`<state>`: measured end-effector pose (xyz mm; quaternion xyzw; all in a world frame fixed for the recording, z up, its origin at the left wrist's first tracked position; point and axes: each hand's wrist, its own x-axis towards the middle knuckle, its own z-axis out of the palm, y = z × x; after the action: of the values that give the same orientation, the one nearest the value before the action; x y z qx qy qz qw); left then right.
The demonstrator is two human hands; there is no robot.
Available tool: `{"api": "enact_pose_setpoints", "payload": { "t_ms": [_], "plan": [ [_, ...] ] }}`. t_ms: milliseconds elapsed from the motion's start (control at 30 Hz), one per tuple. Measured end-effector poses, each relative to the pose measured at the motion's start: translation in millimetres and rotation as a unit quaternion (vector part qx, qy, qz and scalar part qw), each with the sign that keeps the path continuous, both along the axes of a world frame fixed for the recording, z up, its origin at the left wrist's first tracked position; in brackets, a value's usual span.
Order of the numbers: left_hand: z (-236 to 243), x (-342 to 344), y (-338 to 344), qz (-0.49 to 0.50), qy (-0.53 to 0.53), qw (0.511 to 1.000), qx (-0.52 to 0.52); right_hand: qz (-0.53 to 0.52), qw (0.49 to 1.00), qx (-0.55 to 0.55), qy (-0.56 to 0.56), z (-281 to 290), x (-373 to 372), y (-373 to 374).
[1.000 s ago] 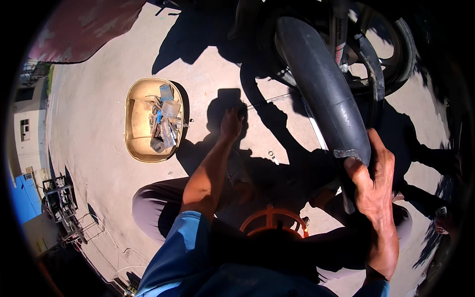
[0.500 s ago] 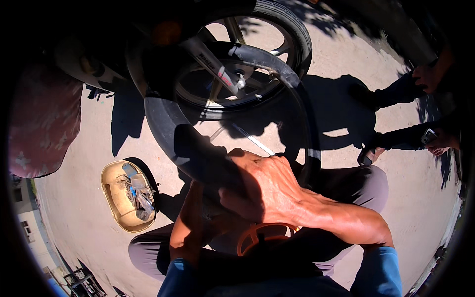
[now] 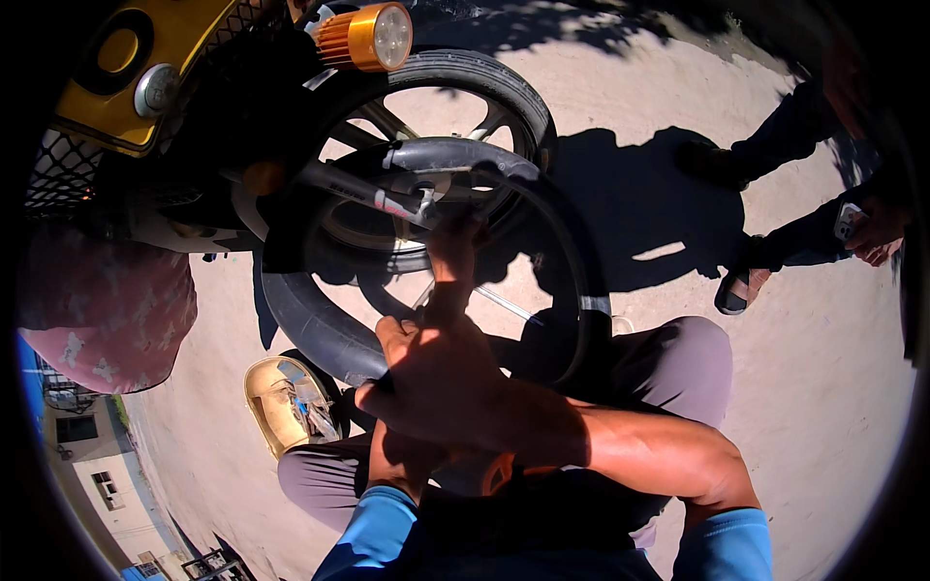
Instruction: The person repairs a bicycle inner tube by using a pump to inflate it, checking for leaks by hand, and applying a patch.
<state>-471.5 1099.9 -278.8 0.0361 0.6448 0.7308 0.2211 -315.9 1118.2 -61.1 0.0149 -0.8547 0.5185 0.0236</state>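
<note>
A smooth black inner tube (image 3: 308,327), puffed into a ring, tilts in front of me. My right hand (image 3: 441,382) lies over its near side, fingers bent round the tube and partly in shade. My left forearm passes beneath the right hand. Beyond it, my left hand (image 3: 452,254) reaches inside the ring, near the lower end of a grey fork leg (image 3: 354,189); shadow hides how its fingers are set. Behind the tube stands a spoked motorcycle wheel with its tyre (image 3: 460,68). A slim metal rod (image 3: 509,305) shows through the ring.
At my left knee sits a tan tub (image 3: 260,399) with tools inside. Pink patterned cloth (image 3: 107,310) bulges at left. A yellow panel (image 3: 111,73) and orange lamp (image 3: 363,39) are above. At right, another person's hand (image 3: 880,237) holds a phone (image 3: 849,221).
My left hand has moved forward from the tube's near side into the ring. My right hand has shifted left. The view has tilted, bringing the lamp and yellow panel into sight.
</note>
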Motion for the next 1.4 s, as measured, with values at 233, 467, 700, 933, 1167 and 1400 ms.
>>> {"api": "enact_pose_setpoints", "payload": {
  "t_ms": [233,467,700,933,1167,1400],
  "plan": [
    [-21.3,-7.9,7.2,0.023,0.025,0.999,-0.014,0.042,0.997,0.052,-0.027,-10.3,-8.5,2.3],
    [-52.5,-30.1,4.4,0.016,0.031,0.997,-0.063,0.042,0.997,0.054,-0.026,-9.0,-10.8,-1.0],
    [-45.9,-27.2,8.3,0.047,0.094,0.994,0.002,0.041,0.998,0.052,-0.023,-4.0,-6.8,2.3],
    [-17.0,-5.8,5.3,0.060,-0.093,0.973,0.202,0.042,0.998,0.047,-0.023,-8.0,-7.9,1.2],
    [-58.4,-20.5,1.8,0.157,-0.151,0.942,0.256,0.039,0.998,0.047,-0.014,-2.3,-6.4,-2.0],
    [-78.1,-27.9,12.6,0.171,-0.212,0.930,0.248,0.030,0.998,0.049,-0.018,-5.9,-6.0,3.6]
  ]
}}
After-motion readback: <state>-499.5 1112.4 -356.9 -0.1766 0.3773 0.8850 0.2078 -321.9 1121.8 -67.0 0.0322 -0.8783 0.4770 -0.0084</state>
